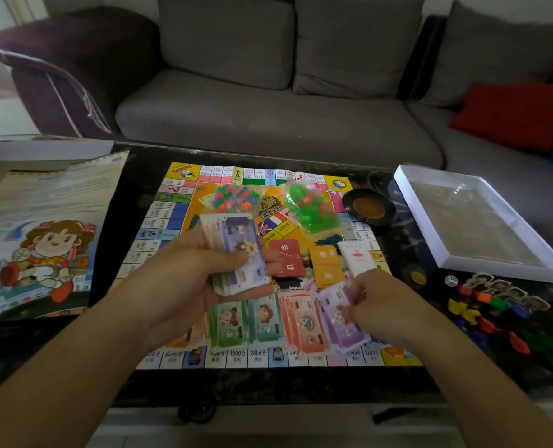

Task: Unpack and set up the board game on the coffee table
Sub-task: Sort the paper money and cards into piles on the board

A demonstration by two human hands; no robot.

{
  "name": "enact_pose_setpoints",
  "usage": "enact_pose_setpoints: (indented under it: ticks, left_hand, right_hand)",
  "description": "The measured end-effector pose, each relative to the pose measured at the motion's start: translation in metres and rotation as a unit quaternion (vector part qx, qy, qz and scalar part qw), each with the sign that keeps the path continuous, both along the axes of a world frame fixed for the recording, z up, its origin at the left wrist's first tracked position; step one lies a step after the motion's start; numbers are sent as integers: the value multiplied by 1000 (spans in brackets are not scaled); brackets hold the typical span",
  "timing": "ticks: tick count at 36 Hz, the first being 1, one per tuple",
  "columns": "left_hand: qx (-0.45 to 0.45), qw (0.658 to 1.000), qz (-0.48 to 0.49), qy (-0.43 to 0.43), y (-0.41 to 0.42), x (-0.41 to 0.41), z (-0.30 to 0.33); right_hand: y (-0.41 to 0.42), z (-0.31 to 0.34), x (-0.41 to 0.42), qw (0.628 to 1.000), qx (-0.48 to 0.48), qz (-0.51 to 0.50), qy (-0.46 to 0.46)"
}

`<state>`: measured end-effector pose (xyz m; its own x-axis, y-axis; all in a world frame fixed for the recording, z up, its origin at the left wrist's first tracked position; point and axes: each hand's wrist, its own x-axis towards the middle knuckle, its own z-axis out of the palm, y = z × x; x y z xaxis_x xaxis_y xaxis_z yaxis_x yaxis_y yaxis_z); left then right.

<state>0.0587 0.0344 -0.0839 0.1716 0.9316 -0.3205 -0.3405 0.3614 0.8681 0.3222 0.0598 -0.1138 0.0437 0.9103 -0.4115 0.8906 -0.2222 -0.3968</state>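
Note:
The paper game board (pixel 171 218) lies flat on the dark coffee table (pixel 268 383). My left hand (pixel 184 273) grips a stack of play money (pixel 236 250) above the board, purple note on top. My right hand (pixel 375 302) pinches a purple note over the purple money pile (pixel 343 321). Green (pixel 226 321), teal (pixel 265 318) and orange (pixel 304 321) money piles lie in a row on the board's near part. Red (pixel 288 260), orange (pixel 326 263) and white (pixel 355 257) card decks sit mid-board. Two bags of plastic pieces (pixel 233 198) (pixel 310 208) lie farther back.
A printed box lid (pixel 42 240) with a cartoon figure lies at the left. A white box tray (pixel 475 221) stands at the right, a dark round dish (pixel 368 206) beside the board. A die (pixel 451 281) and coloured player pawns (pixel 494 302) lie at the right front. A grey sofa stands behind.

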Motion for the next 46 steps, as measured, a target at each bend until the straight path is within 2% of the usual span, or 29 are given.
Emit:
enact_pose_setpoints:
  ticks: [7,11,14,16,18,21,22,24,29,34,38,43,46]
  left_hand:
    - [37,998,-39,23,-6,7,-3]
    - [52,996,-52,55,-9,8,-5]
    - [56,995,-52,61,-10,9,-4]
    - [55,995,-53,59,-11,10,-4]
    - [61,994,-49,79,-11,11,-5]
    - [66,992,-49,100,-11,14,-7]
    - [70,990,-51,111,-12,15,-7]
    - [82,985,-65,138,-12,17,-8]
    - [69,984,-101,128,-14,21,-8]
    - [58,989,-98,98,-14,22,-5]
    - [80,982,-97,144,-14,24,-8]
    - [40,990,-65,118,-13,30,-7]
    - [-5,996,-45,81,-11,32,-4]
  right_hand:
    - [-5,-7,-5,997,33,36,-62]
    - [-6,-7,-7,989,69,41,-126]
    - [-8,3,-10,986,107,35,-119]
    - [-8,12,-12,989,130,38,-51]
    - [-10,20,-18,987,130,36,84]
    - [-16,31,-30,936,82,11,342]
    - [-18,32,-32,915,69,8,398]
    - [-22,31,-38,899,65,16,434]
    - [-22,23,-45,905,122,11,408]
    - [-20,23,-42,903,108,-22,416]
    - [-22,22,-40,909,123,6,399]
    - [-17,36,-21,929,148,-30,338]
    - [-8,47,10,949,186,-54,250]
